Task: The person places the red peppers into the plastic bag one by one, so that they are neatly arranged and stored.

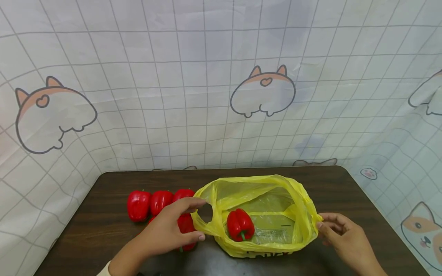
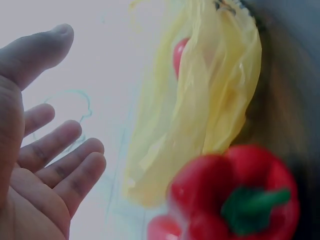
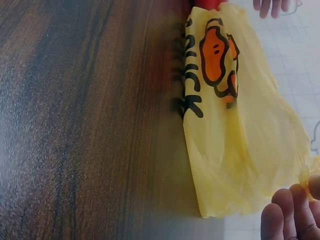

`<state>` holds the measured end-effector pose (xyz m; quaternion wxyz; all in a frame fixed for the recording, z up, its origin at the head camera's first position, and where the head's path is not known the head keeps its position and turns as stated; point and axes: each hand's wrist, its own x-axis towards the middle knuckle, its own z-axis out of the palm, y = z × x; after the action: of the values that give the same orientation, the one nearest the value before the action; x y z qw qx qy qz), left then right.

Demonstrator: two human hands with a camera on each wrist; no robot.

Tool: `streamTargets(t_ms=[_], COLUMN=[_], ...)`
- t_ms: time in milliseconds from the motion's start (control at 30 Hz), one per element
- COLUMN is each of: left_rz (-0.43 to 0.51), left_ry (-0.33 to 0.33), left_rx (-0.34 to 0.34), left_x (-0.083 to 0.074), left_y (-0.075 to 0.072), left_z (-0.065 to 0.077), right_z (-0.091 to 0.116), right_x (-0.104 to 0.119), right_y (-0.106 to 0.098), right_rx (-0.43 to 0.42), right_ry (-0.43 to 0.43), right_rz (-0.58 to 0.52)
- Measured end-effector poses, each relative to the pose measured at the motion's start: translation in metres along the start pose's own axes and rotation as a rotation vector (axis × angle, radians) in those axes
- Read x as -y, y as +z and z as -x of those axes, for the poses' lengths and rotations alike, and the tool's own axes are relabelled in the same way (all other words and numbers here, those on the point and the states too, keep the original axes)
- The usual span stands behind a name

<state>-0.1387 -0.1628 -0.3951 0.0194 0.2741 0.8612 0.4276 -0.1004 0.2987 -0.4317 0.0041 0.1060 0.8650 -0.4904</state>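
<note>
A yellow plastic bag (image 1: pixel 238 251) with black lettering and a duck print stands with its mouth spread wide on the table. Inside it, toward the left, lies one red bell pepper (image 1: pixel 240 225) with a green stem. My right hand (image 1: pixel 348 239) pinches the bag's right edge between thumb and fingers. Over on the left, my left hand (image 1: pixel 169 226) has its fingers extended and thumb apart, close to the bag's left handle loop. The left wrist view shows nothing in that palm, with a red bell pepper (image 2: pixel 235 195) beside it.
Several more red bell peppers (image 1: pixel 139 206) stand grouped left of the bag, partly hidden behind my left hand. The dark wooden table (image 1: pixel 93 214) meets a white grid-patterned cloth (image 1: pixel 193 96) with dog drawings at its back and sides.
</note>
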Motion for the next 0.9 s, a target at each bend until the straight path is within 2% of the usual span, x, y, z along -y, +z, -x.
streamTargets(t_ms=[333,467,733,900], left_rz=[0.002,0.007,-0.116,-0.129], left_ry=[-0.051,-0.04,-0.002,-0.016], left_rx=[-0.077,-0.111,-0.192,-0.223], left_x=[0.011,0.018,0.034,0.045], left_y=[-0.033,-0.044,-0.059,-0.064], left_z=[0.024,0.035,0.055,0.065], right_z=[0.002,0.002,0.001,0.002], right_x=[0.001,0.0,0.0,-0.001], right_y=[0.0,0.0,0.0,0.0], right_rx=[-0.017,-0.022,-0.022,-0.021], right_ry=[-0.02,-0.031,-0.042,-0.037], right_rz=[-0.006,-0.012,-0.013,-0.001])
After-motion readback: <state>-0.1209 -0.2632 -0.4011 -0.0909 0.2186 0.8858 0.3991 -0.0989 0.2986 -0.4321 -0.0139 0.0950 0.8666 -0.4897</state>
